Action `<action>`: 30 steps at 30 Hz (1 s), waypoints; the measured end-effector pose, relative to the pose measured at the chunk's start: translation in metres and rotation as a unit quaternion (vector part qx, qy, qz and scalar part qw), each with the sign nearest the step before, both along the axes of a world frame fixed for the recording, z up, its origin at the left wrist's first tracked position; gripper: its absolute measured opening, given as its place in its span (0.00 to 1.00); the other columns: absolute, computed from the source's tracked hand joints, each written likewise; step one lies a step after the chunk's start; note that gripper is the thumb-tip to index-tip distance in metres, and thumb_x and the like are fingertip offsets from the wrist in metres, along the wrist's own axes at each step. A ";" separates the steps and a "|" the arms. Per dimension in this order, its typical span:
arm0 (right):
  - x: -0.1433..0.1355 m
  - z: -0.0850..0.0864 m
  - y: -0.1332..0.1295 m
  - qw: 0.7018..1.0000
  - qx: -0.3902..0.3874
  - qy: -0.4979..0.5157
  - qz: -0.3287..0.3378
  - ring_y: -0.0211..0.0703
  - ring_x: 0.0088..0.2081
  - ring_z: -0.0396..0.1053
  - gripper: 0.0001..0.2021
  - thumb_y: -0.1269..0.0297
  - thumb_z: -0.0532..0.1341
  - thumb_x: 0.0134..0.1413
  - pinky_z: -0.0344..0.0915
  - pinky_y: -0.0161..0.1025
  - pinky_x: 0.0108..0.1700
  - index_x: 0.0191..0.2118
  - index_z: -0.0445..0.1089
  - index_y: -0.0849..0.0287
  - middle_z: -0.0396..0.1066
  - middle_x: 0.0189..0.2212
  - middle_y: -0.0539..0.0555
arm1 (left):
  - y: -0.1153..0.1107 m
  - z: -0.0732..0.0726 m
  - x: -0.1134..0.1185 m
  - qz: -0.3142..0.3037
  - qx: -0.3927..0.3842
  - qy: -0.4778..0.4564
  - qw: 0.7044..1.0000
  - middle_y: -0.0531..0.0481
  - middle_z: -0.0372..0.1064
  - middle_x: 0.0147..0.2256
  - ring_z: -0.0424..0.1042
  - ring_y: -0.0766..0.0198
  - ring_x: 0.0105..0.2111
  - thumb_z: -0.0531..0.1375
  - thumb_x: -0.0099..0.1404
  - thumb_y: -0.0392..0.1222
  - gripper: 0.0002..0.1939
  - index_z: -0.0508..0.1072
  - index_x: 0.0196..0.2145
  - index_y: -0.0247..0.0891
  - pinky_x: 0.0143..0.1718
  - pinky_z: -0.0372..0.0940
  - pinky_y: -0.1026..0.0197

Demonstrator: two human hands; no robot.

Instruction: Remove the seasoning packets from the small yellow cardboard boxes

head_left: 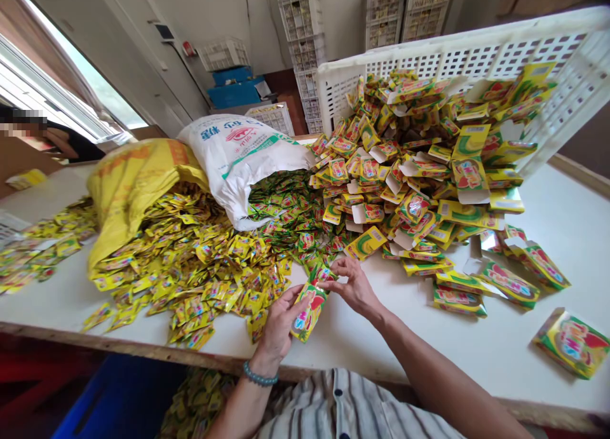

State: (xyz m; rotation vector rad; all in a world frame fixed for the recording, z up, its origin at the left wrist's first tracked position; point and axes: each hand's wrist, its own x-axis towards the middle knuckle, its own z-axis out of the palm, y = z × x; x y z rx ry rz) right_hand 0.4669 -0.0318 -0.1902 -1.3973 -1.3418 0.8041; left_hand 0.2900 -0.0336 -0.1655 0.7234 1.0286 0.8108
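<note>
Left hand [276, 321]: closed around the lower left side of the box, thumb over the printed face, fingers mostly hidden beneath
Right hand [355, 290]: narrow, thumb and forefinger close together at the upper right of the box, touching there; whether pinching the packet or the box edge, cannot tell
Box [309, 309]: between both hands, above the table [357, 353], tilted, printed face up, lower end nearer the left hand, upper end beside the right fingertips
Packet [324, 275]: at the upper end of the box, just left of the right fingertips; how far inside, cannot tell
Green packets [290, 204]: heaped beyond the hands, spilling from the white bag [222, 166]
Yellow packets [204, 255]: spread left of the green ones, reaching near the left hand, spilling from the yellow bag [133, 178]
Box heap [419, 220]: right of the green packets, many flaps open, spilling from the tipped crate [338, 77]
Lone box [574, 344]: at far right, well apart from both hands
</note>
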 end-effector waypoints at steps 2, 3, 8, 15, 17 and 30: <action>-0.001 0.002 -0.002 1.000 -0.016 0.008 -0.004 0.49 0.43 0.60 0.18 0.45 0.67 0.45 0.56 0.46 0.49 0.23 0.75 0.56 0.68 0.34 0.54 | -0.001 -0.003 0.000 0.006 0.009 0.012 1.000 0.44 0.78 0.34 0.76 0.61 0.30 0.73 0.46 0.42 0.27 0.73 0.44 0.34 0.32 0.68 0.63; -0.003 0.002 -0.003 0.999 -0.032 0.017 0.012 0.50 0.45 0.60 0.18 0.45 0.66 0.46 0.56 0.46 0.50 0.22 0.75 0.56 0.69 0.35 0.55 | -0.001 -0.004 0.001 0.010 0.012 0.018 1.000 0.45 0.78 0.35 0.76 0.61 0.30 0.73 0.45 0.41 0.27 0.74 0.43 0.34 0.32 0.68 0.63; -0.007 0.005 -0.007 0.988 -0.083 0.073 0.107 0.53 0.49 0.60 0.17 0.47 0.63 0.52 0.55 0.47 0.52 0.28 0.78 0.56 0.70 0.41 0.56 | -0.001 -0.002 0.003 0.030 0.017 0.029 0.999 0.46 0.78 0.36 0.76 0.61 0.32 0.73 0.43 0.42 0.28 0.74 0.43 0.36 0.35 0.68 0.63; -0.010 0.003 -0.007 0.999 0.038 -0.005 0.028 0.50 0.47 0.60 0.09 0.54 0.65 0.52 0.55 0.47 0.52 0.35 0.77 0.52 0.69 0.38 0.55 | 0.000 0.002 0.005 0.056 0.047 0.038 0.997 0.47 0.77 0.37 0.76 0.60 0.34 0.72 0.44 0.42 0.27 0.74 0.43 0.36 0.36 0.68 0.62; -0.013 0.002 -0.008 0.998 0.058 -0.019 0.018 0.50 0.48 0.58 0.08 0.56 0.64 0.54 0.55 0.48 0.53 0.35 0.77 0.52 0.68 0.40 0.55 | 0.002 0.001 0.006 0.054 0.056 0.036 0.996 0.47 0.77 0.38 0.76 0.60 0.35 0.71 0.46 0.43 0.26 0.74 0.43 0.37 0.36 0.68 0.62; -0.017 0.009 -0.012 0.992 -0.027 0.076 0.102 0.51 0.52 0.57 0.14 0.50 0.60 0.56 0.56 0.50 0.56 0.33 0.77 0.54 0.68 0.47 0.56 | -0.003 -0.005 0.005 0.047 0.097 0.039 0.993 0.48 0.76 0.37 0.76 0.61 0.35 0.69 0.52 0.47 0.27 0.69 0.49 0.39 0.35 0.68 0.64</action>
